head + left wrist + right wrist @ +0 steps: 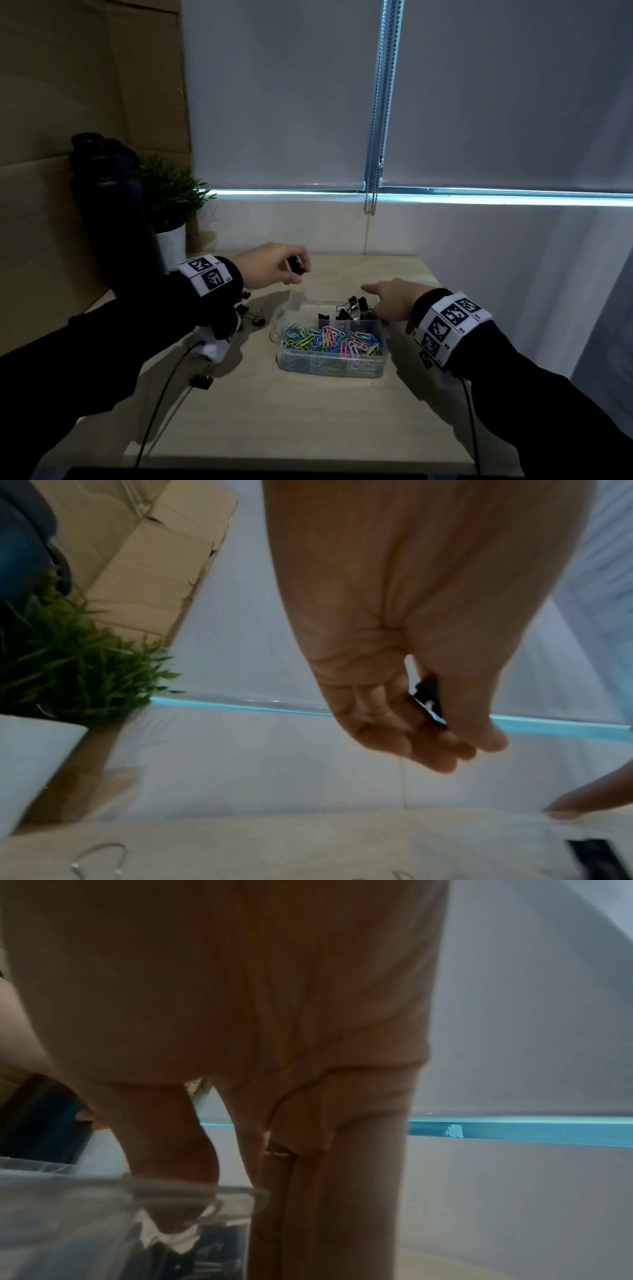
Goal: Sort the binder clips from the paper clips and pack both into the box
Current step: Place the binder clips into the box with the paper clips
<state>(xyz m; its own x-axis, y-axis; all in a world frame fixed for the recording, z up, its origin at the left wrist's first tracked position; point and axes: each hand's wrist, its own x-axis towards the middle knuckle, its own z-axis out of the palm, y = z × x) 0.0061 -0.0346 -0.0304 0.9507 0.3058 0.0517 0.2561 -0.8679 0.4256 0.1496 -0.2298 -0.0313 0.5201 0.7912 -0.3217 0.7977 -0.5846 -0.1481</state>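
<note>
A clear plastic box (330, 369) stands mid-table. Coloured paper clips (330, 340) fill its near compartment and black binder clips (352, 310) lie in the far one. My left hand (294, 270) hovers above the table just left of the box's far corner, pinching a black binder clip (296, 266) (428, 693) between thumb and fingers. My right hand (383, 305) holds the box's far right corner. Its thumb (171, 1137) reaches inside over the rim (103, 1185) and its fingers (359, 1177) run down outside the wall. Loose binder clips (256, 321) (202, 381) lie on the table to the left.
A black bottle (106, 205) and a potted plant (171, 202) stand at the back left, against cardboard. Blind chains (375, 192) hang behind the table. Wrist-camera cables (164, 394) trail over the near table. The table's right edge (445, 325) is close to my right wrist.
</note>
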